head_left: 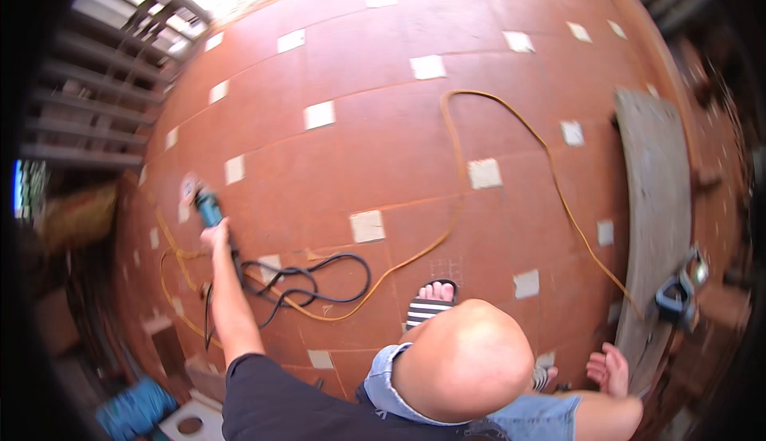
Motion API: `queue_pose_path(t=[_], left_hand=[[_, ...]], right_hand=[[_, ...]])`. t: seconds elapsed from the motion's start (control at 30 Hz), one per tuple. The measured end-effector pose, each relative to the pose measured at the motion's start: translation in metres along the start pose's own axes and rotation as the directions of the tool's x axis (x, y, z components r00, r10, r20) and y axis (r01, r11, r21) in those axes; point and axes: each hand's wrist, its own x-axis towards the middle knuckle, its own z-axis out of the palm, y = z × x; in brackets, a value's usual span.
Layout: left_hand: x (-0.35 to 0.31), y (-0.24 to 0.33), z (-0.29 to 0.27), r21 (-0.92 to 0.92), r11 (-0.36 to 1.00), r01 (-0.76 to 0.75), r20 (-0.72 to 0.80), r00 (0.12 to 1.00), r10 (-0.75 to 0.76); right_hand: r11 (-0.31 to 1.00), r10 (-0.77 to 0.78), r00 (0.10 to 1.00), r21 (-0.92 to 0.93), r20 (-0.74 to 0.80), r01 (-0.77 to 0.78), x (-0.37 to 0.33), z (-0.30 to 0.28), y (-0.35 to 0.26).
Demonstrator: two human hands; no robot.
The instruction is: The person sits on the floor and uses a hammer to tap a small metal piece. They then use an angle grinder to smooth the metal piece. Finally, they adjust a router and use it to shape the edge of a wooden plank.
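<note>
My left hand (pixel 214 236) is stretched out far to the left and grips the body of a blue angle grinder (pixel 208 208). The grinder's disc (pixel 190 188) sits low over the red tiled floor (pixel 383 138). Its black cord (pixel 319 275) loops across the tiles behind my arm. My right hand (pixel 608 367) hangs at the lower right with fingers spread and nothing in it, close to the near end of a long grey plank (pixel 654 193). My bent knee (pixel 467 357) and a foot in a striped sandal (pixel 428 307) fill the lower middle.
A long orange cable (pixel 511 118) snakes over the floor from the middle to the plank. A blue and grey power tool (pixel 678 296) rests on the plank's near end. A blue object (pixel 136 409) lies at the lower left. Metal steps (pixel 96 98) rise at the upper left.
</note>
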Motion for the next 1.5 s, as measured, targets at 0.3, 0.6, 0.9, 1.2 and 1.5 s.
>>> queue_pose_path(t=[0.3,0.6,0.9,1.2,1.5], left_hand=[[-0.377,0.071,-0.136,-0.413,0.902,-0.126,0.492,0.803,0.337],[-0.304,0.156,-0.017,-0.504,0.799,-0.327,0.442,0.698,0.564],[-0.328,0.289,-0.016,-0.668,0.517,-0.536,0.242,0.500,0.832],[-0.682,0.355,-0.093,-0.571,0.069,-0.818,0.296,-0.127,0.947],[-1.114,0.247,0.020,-0.628,0.126,-0.768,0.762,-0.573,0.303]], right_hand=[[0.999,0.043,0.967,0.013,-0.252,-0.041,-0.076,0.020,-0.027],[0.957,0.012,0.833,-0.236,-0.553,-0.170,-0.018,-0.043,0.112],[0.792,-0.339,0.775,-0.607,-0.533,-0.071,0.114,-0.092,0.164],[0.687,-0.600,0.655,-0.716,-0.460,0.127,0.213,-0.092,0.169],[0.752,-0.659,0.491,-0.487,-0.570,0.444,0.245,-0.093,0.223]])
